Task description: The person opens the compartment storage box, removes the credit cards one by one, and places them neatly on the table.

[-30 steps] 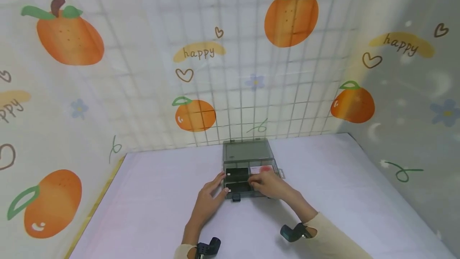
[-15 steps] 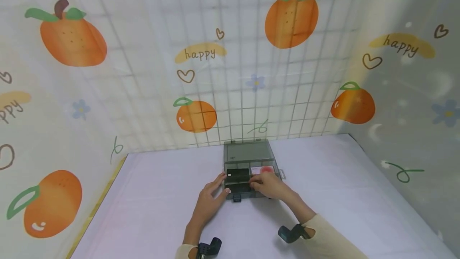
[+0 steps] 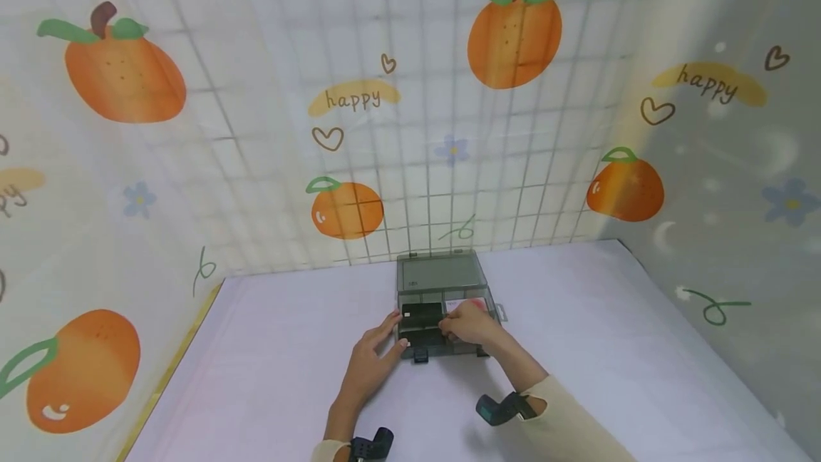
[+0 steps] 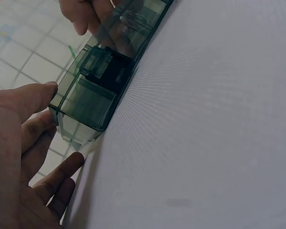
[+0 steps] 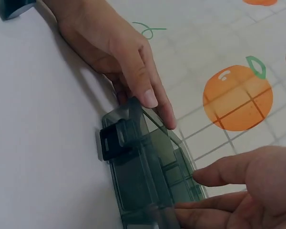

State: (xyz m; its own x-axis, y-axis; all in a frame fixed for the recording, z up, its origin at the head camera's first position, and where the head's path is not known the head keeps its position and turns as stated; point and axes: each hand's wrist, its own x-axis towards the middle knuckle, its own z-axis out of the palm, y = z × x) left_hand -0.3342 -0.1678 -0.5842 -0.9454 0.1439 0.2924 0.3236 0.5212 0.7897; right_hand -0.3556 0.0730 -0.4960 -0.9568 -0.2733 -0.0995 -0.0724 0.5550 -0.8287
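Note:
A translucent dark-green plastic compartment box (image 3: 420, 356) stands on the table, its lid (image 3: 442, 273) laid back. Two flat black rectangular pieces (image 3: 422, 314), each with a small white mark, lie in its left half. A white card with a red patch (image 3: 457, 304) sits in the back right part, partly hidden by my right hand (image 3: 470, 322). That hand reaches in from the right, fingertips down by the black pieces' right ends; I cannot tell whether they pinch anything. My left hand (image 3: 372, 355) touches the box's left side, its thumb (image 4: 40, 95) at the near corner and fingers fairly straight.
The box has a dark latch (image 5: 115, 142) on its front and a small loop (image 3: 502, 312) on its right side. The white table (image 3: 288, 376) meets a printed curtain (image 3: 269, 184) right behind the lid. A wrist camera (image 3: 497, 409) juts inward from the right wrist.
The right hand and forearm have shifted slightly left, with the fingertips still inside the box. The left hand keeps its place at the box's left side. The head view has tilted slightly.

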